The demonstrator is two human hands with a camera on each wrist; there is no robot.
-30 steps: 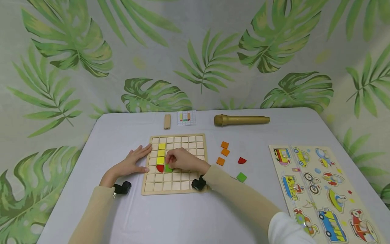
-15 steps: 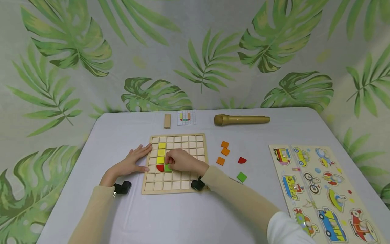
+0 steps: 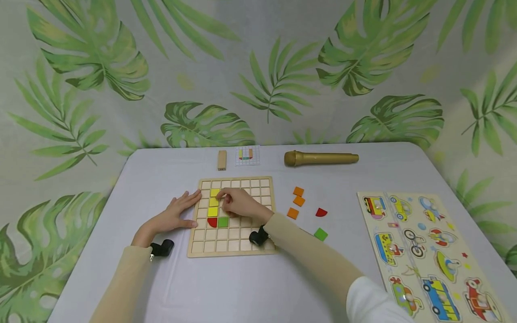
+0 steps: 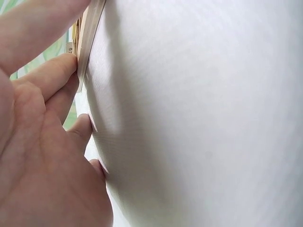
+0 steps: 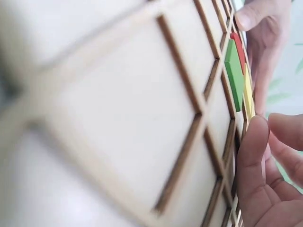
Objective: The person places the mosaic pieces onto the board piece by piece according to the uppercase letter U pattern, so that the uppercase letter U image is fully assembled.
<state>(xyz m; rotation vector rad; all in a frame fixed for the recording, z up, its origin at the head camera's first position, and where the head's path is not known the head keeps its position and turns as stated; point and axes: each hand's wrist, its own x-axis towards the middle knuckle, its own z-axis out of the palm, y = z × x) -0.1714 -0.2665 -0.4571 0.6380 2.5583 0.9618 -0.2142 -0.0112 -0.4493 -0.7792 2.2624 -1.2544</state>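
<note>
A wooden grid board [image 3: 234, 257] lies on the table. In its cells sit three yellow square tiles [image 3: 213, 211] in a column, a red quarter-round tile [image 3: 212, 222] below them, and a green square tile [image 3: 223, 222] beside the red one. My left hand [image 3: 171, 217] has its fingers spread, with thumb and index finger touching the board's left edge. Over the board, my right hand [image 3: 244, 206] reaches its index finger to the yellow column; the right wrist view shows thumb [image 5: 253, 146] and index fingertip close together with no tile visible between them.
Right of the board lie three orange square tiles [image 3: 298, 200], a red quarter-round tile [image 3: 321, 212] and a green square tile [image 3: 321, 234]. Behind it are a wooden block [image 3: 222, 160], a pattern card [image 3: 247, 155] and a gold microphone [image 3: 323, 159]. A vehicle peg puzzle [image 3: 387, 264] lies far right.
My right hand has let go of the green tile, which stays in its cell, and has moved up and slightly left to the yellow tiles. The left hand has stayed in place.
</note>
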